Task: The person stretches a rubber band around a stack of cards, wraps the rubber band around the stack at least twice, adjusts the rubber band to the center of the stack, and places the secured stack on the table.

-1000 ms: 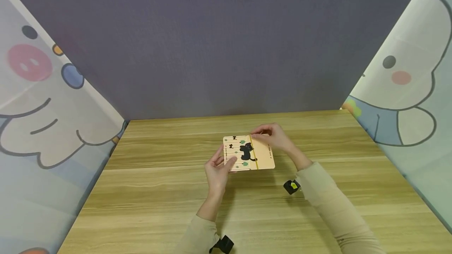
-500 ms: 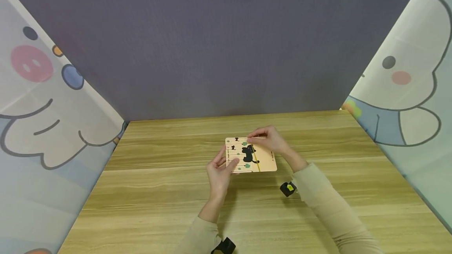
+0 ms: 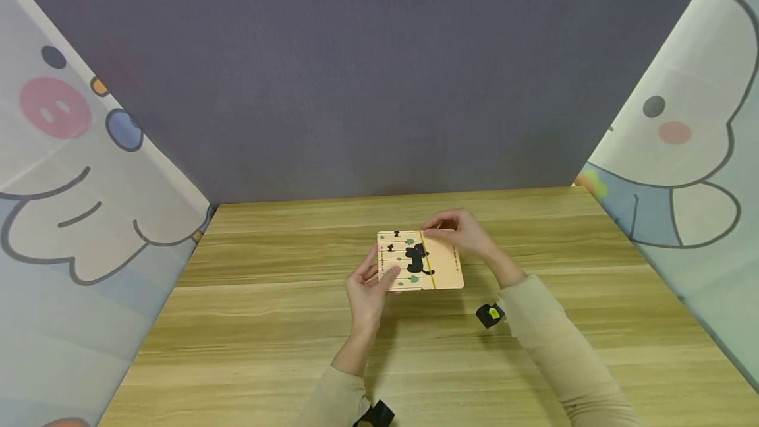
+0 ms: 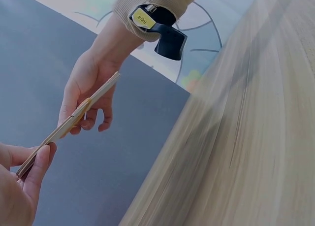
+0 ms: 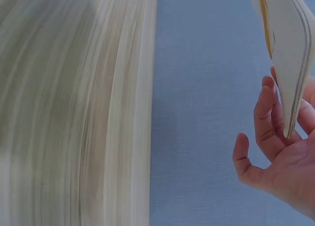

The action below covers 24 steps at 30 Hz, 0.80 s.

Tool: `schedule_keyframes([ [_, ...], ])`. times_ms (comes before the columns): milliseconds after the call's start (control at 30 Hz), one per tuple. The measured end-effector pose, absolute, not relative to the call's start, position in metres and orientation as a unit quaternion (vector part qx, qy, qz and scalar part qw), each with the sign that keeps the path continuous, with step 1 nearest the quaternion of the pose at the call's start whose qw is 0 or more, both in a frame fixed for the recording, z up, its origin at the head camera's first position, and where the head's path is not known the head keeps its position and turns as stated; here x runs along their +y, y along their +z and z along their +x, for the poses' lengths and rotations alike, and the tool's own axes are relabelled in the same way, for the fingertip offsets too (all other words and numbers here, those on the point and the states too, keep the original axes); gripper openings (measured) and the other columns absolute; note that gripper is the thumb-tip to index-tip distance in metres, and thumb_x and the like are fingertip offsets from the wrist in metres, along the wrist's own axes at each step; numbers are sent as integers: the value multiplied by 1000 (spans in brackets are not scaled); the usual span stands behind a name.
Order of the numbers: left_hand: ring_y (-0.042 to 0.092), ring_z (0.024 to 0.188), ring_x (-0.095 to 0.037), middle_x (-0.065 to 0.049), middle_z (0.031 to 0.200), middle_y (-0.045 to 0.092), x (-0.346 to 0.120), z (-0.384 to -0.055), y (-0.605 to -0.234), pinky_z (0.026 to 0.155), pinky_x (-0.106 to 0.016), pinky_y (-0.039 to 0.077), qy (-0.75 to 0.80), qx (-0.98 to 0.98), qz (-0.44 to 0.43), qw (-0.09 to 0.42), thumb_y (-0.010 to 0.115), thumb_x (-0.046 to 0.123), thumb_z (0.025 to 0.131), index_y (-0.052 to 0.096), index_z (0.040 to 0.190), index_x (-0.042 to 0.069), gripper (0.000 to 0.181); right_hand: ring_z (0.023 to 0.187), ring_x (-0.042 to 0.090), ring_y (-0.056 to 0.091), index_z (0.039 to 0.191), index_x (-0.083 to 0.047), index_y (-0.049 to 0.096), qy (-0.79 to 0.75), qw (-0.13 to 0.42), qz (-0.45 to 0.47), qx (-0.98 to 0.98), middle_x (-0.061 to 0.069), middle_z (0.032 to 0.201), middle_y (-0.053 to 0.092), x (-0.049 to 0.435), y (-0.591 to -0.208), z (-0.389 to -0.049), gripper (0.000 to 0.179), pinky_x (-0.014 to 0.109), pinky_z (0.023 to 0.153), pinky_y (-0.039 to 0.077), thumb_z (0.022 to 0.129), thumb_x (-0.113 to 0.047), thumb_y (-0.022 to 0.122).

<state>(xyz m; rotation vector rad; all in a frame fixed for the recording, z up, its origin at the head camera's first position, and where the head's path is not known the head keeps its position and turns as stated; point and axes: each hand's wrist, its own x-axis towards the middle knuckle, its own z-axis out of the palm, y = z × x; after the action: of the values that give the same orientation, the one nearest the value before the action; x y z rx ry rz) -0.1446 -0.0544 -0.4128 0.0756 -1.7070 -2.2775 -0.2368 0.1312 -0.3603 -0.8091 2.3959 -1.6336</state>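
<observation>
A cream notebook [image 3: 445, 269] printed with a black cat and green leaves is held above the table, tilted, with several layers showing at its edge in the left wrist view. My left hand [image 3: 365, 295] grips its left end, thumb on the cover and fingers underneath. Across the cover runs a yellow elastic band [image 3: 428, 261], slightly slanted. At the far edge, my right hand [image 3: 462, 232] pinches the band's upper end; the exact fingertip contact is partly hidden. In the right wrist view, the notebook's corner [image 5: 293, 108] reaches down between the right hand's fingers and palm.
The notebook is over a wood-grain table [image 3: 267, 321] that meets a grey-blue panel [image 3: 379, 84] at the back. Cartoon-printed sheets [image 3: 664, 150] flank both sides. Each wrist carries a black camera mount [image 3: 489, 315].
My right hand shifted left along the far edge with the band's upper end, then came back right. The left hand and notebook have moved only slightly.
</observation>
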Motion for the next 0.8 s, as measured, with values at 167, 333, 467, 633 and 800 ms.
schedule_keyframes([
  [167, 64, 63, -29, -25, 93, 62, -53, -145, -413, 52, -49, 53, -788, -599, 24, 144, 69, -4, 73, 49, 124, 0, 55, 75, 18, 60, 94, 2, 65, -545, 71, -271, 791, 12, 88, 65, 133, -376, -246, 18, 26, 65, 55, 80, -9, 65],
  [333, 64, 66, -30, -25, 94, 62, -51, -144, -412, 52, -52, 51, -792, -592, 22, 145, 68, -5, 73, 49, 124, 0, 55, 74, 17, 60, 94, 4, 65, -553, 85, -263, 786, 13, 88, 64, 129, -370, -241, 18, 27, 66, 55, 80, -6, 66],
  [467, 64, 67, -33, -27, 94, 61, -50, -143, -413, 52, -54, 50, -794, -589, 16, 148, 68, -7, 72, 48, 124, -3, 55, 73, 19, 60, 94, 9, 64, -561, 88, -266, 779, 20, 87, 61, 125, -359, -233, 18, 27, 65, 55, 79, -1, 64],
  [633, 64, 67, -31, -27, 95, 61, -50, -143, -413, 51, -51, 51, -791, -593, 17, 148, 67, -6, 73, 47, 125, -2, 55, 72, 18, 60, 96, 10, 63, -564, 74, -268, 778, 21, 87, 61, 125, -359, -232, 20, 25, 63, 55, 79, 0, 64],
  [800, 64, 62, -27, -25, 95, 62, -50, -144, -412, 51, -49, 52, -790, -594, 18, 149, 69, -4, 73, 48, 125, 1, 56, 73, 16, 58, 100, 5, 64, -550, 42, -242, 798, 14, 88, 63, 130, -370, -239, 26, 24, 61, 54, 78, -8, 67],
])
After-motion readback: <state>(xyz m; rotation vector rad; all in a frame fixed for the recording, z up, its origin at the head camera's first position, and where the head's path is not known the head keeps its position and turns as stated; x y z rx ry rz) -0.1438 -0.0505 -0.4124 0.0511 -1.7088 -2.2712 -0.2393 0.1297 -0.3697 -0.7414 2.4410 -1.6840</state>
